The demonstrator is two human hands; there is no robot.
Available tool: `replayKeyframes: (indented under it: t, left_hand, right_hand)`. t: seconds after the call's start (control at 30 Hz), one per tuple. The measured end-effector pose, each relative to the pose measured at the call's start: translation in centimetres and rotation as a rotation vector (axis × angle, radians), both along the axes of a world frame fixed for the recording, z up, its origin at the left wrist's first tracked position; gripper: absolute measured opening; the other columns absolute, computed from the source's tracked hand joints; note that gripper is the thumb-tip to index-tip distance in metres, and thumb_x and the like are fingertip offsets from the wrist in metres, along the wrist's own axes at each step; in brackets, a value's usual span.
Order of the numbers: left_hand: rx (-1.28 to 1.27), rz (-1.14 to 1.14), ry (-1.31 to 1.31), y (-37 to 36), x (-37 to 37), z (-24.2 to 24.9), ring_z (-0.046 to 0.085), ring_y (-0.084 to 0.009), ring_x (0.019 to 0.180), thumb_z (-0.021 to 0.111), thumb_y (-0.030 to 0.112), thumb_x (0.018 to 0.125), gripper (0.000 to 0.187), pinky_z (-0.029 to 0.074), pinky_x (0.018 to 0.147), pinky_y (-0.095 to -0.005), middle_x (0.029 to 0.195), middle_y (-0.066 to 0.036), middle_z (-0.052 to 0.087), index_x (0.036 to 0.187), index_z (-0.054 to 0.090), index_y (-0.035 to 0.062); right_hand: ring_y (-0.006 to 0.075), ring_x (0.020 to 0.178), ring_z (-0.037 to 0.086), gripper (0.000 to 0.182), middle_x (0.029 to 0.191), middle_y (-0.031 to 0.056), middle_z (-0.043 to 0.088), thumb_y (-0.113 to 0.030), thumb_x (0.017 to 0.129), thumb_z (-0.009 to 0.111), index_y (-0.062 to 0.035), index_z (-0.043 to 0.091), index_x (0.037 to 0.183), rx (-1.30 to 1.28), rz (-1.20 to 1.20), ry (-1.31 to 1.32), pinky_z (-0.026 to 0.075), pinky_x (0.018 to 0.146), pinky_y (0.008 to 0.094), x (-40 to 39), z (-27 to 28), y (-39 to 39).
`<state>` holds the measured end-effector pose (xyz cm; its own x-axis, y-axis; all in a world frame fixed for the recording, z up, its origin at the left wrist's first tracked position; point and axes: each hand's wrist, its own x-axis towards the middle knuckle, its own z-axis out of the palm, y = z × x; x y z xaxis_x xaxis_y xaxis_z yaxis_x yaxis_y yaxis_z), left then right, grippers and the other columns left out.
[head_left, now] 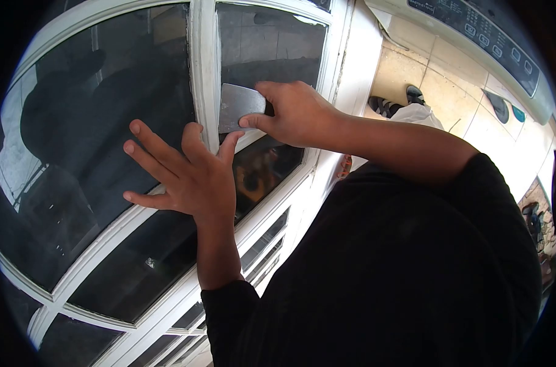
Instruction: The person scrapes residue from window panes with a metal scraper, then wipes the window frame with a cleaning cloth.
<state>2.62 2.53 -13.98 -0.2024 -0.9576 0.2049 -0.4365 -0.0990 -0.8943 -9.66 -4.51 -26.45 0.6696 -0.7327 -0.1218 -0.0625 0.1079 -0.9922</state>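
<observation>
My right hand is wrapped round a putty knife, thumb and fingers pressed where its wide metal blade meets the dark handle. The blade lies over the edge of a glass pane, right beside a white upright glazing bar. Most of the handle is hidden in my palm. To the left, my left hand is open with fingers spread in front of the white-framed panes. Its thumb points up toward the blade's lower corner, and nothing is in it.
A large dark pane with reflections fills the left side. Smaller panes run below, divided by white bars. At upper right is an appliance with a button panel. Sandals and tiled floor show beneath it.
</observation>
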Motion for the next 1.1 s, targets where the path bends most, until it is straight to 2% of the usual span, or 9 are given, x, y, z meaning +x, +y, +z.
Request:
replayKeyframes:
  t: [0.1, 0.2, 0.27, 0.6, 0.7, 0.77, 0.9, 0.97, 1.1]
  left_hand:
    - [0.014, 0.001, 0.083, -0.1, -0.3, -0.1, 0.029, -0.0394, 0.142, 0.066, 0.074, 0.065, 0.062, -0.005, 0.104, -0.0728, 0.146, -0.024, 0.041, 0.1, 0.049, 0.0258]
    - [0.01, -0.012, 0.095, 0.1, -0.3, -0.1, 0.029, -0.0397, 0.142, 0.065, 0.073, 0.067, 0.06, -0.005, 0.104, -0.073, 0.147, -0.024, 0.041, 0.1, 0.05, 0.0255]
    - [0.016, 0.001, 0.106, 0.0, -0.5, -0.1, 0.029, -0.04, 0.142, 0.065, 0.073, 0.068, 0.059, -0.005, 0.104, -0.0732, 0.147, -0.024, 0.041, 0.1, 0.05, 0.0254]
    - [0.037, 0.021, 0.089, -0.2, -0.4, -0.1, 0.028, -0.0404, 0.142, 0.066, 0.072, 0.066, 0.06, -0.005, 0.104, -0.0729, 0.146, -0.025, 0.041, 0.1, 0.051, 0.0253]
    - [0.012, 0.016, 0.008, 0.0, 0.0, -0.2, 0.028, -0.0359, 0.143, 0.062, 0.083, 0.057, 0.072, 0.001, 0.105, -0.0709, 0.151, -0.018, 0.036, 0.1, 0.052, 0.0265]
    - [0.009, 0.005, 0.007, 0.0, 0.1, -0.2, 0.029, -0.0359, 0.143, 0.061, 0.083, 0.057, 0.072, 0.0, 0.106, -0.0704, 0.151, -0.018, 0.037, 0.1, 0.052, 0.0264]
    - [0.007, 0.013, 0.005, 0.0, -0.2, -0.2, 0.029, -0.0359, 0.142, 0.062, 0.084, 0.056, 0.073, 0.0, 0.106, -0.0701, 0.151, -0.018, 0.037, 0.099, 0.051, 0.0264]
    - [0.021, 0.004, 0.127, 0.0, -0.4, -0.1, 0.028, -0.0392, 0.142, 0.071, 0.072, 0.058, 0.064, -0.004, 0.105, -0.0728, 0.147, -0.024, 0.041, 0.098, 0.051, 0.0263]
    - [0.015, 0.003, 0.001, -0.1, 0.0, -0.2, 0.03, -0.0358, 0.142, 0.063, 0.083, 0.056, 0.072, 0.001, 0.106, -0.0701, 0.15, -0.018, 0.038, 0.099, 0.051, 0.0265]
  right_hand:
    - [0.0325, 0.069, 0.067, 0.045, 0.075, 0.0174, 0.067, -0.043, 0.084, 0.072, -0.0009, 0.061, 0.097, -0.003, -0.028, -0.011, 0.051, 0.064, 0.0399, 0.2, -0.2, -0.1]
    - [0.0373, 0.088, 0.067, 0.052, 0.087, 0.0218, 0.068, -0.045, 0.087, 0.066, 0.0018, 0.061, 0.109, 0.078, 0.096, -0.009, 0.052, 0.081, 0.0428, -0.3, 0.0, -0.3]
    - [0.0315, 0.069, 0.067, 0.045, 0.076, 0.0176, 0.067, -0.043, 0.085, 0.071, -0.0006, 0.062, 0.097, -0.024, 0.016, -0.016, 0.051, 0.064, 0.0395, 0.0, -0.4, -0.3]
    - [0.0276, 0.065, 0.065, 0.044, 0.073, 0.0161, 0.066, -0.041, 0.087, 0.071, 0.0005, 0.062, 0.097, 0.066, 0.02, -0.051, 0.05, 0.062, 0.0392, 0.3, -0.5, -0.2]
    - [0.0375, 0.09, 0.067, 0.055, 0.09, 0.0226, 0.068, -0.047, 0.087, 0.066, 0.0024, 0.06, 0.111, 0.078, 0.129, -0.01, 0.052, 0.082, 0.0422, -0.3, -0.1, -0.6]
    - [0.0294, 0.065, 0.065, 0.046, 0.072, 0.0176, 0.066, -0.043, 0.086, 0.071, 0.0001, 0.062, 0.097, -0.028, 0.008, -0.04, 0.05, 0.062, 0.039, -0.2, -0.6, -0.3]
    - [0.0307, 0.066, 0.066, 0.045, 0.073, 0.0181, 0.066, -0.043, 0.086, 0.071, 0.0001, 0.061, 0.096, -0.057, -0.002, 0.022, 0.05, 0.062, 0.0397, -0.3, -1.1, -0.3]
    - [0.0312, 0.067, 0.067, 0.045, 0.074, 0.018, 0.066, -0.043, 0.086, 0.071, -0.0002, 0.062, 0.096, -0.065, -0.019, 0.0, 0.051, 0.063, 0.0398, 0.0, -1.2, -0.1]
    - [0.0309, 0.067, 0.066, 0.044, 0.075, 0.0171, 0.067, -0.043, 0.086, 0.071, -0.0007, 0.062, 0.098, -0.08, -0.018, -0.04, 0.051, 0.064, 0.0391, 0.4, -0.9, -0.2]
